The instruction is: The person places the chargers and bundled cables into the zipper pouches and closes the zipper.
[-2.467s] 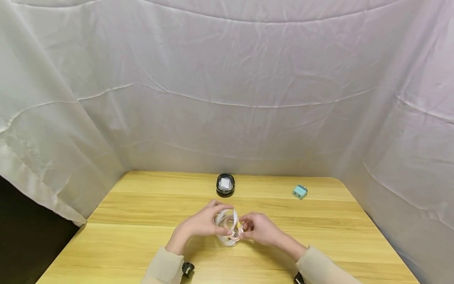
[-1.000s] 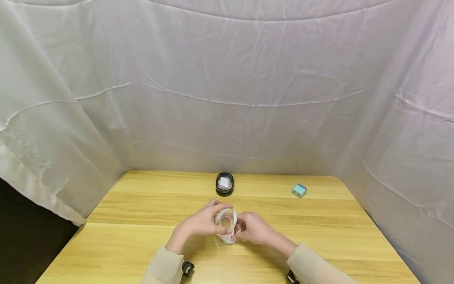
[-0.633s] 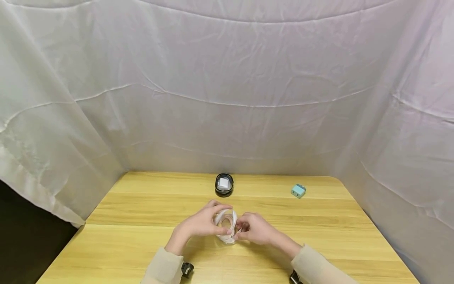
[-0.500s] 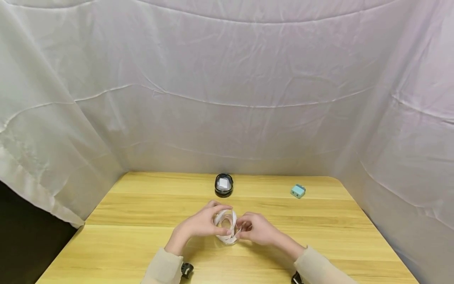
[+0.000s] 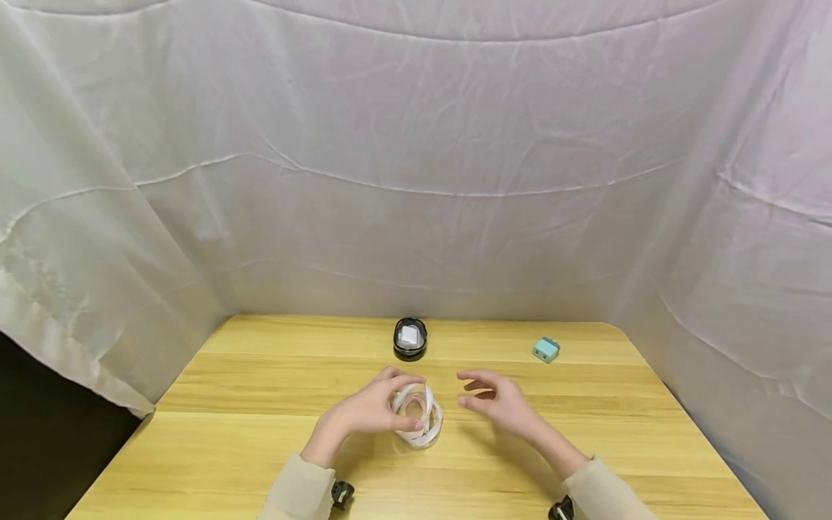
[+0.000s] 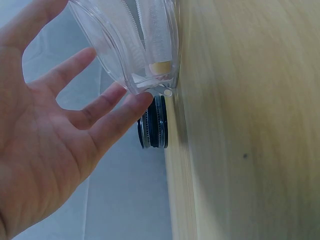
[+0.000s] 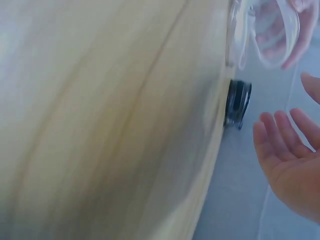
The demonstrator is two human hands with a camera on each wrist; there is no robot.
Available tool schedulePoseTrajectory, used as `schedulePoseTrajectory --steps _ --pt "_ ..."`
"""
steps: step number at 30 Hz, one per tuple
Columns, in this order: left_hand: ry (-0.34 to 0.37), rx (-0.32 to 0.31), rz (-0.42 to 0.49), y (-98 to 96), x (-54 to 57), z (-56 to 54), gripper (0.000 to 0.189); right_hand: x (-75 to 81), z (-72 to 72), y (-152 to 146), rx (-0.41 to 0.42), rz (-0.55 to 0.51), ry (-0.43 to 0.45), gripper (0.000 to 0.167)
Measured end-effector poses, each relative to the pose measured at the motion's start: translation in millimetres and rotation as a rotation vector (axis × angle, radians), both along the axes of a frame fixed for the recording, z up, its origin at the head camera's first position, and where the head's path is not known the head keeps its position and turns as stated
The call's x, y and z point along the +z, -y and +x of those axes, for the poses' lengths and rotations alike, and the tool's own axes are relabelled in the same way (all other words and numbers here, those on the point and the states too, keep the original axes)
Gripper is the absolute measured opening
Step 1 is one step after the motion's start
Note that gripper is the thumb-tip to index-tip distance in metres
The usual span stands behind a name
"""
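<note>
A clear zip case (image 5: 435,427) with white zipper edging stands on the wooden table in front of me, its flap raised. My left hand (image 5: 370,406) holds that flap between thumb and fingers. Inside the case lies a pale pink coiled cable (image 5: 413,399); a yellow band (image 6: 161,68) shows through the plastic in the left wrist view. My right hand (image 5: 499,401) hovers to the right of the case, fingers spread and thumb apart, with nothing in it. In the right wrist view its fingers (image 7: 280,135) are apart from the case.
Farther back stands a black-rimmed clear case (image 5: 410,354) with a white charger block (image 5: 409,335) inside. A teal plug adapter (image 5: 546,350) lies at the back right of the table (image 5: 273,361). Pale cloth (image 5: 455,238) hangs around the back and sides.
My right hand was at the case's right side, tucking the cable with its yellow band in; it has let go and drawn away to the right. My left hand keeps its hold.
</note>
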State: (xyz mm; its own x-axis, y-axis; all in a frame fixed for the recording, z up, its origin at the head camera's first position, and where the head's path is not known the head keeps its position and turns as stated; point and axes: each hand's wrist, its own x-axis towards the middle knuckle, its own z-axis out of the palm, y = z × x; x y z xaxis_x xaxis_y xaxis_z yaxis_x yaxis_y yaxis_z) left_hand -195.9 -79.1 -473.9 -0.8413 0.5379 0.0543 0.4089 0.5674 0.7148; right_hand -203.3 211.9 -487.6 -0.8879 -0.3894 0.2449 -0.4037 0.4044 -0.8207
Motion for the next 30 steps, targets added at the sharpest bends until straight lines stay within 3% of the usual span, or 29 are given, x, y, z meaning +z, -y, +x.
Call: schedulePoseTrajectory --steps 8,13,24,30 --pt "0.007 -0.011 0.006 0.5 -1.6 -0.8 0.078 -3.3 -14.8 -30 -0.184 -0.065 -0.023 0.048" --pt "0.012 -0.009 0.002 0.0 -0.3 -0.9 0.078 -6.0 -28.7 -54 -0.27 -0.018 -0.037 0.049" --pt "0.014 -0.008 0.002 0.7 -1.5 -0.9 0.079 -10.0 -53.0 -99 -0.336 0.109 -0.02 0.056" --pt "0.008 -0.006 -0.005 -0.3 -1.2 -1.7 0.078 -8.1 -67.8 -116 -0.417 0.161 0.003 0.055"
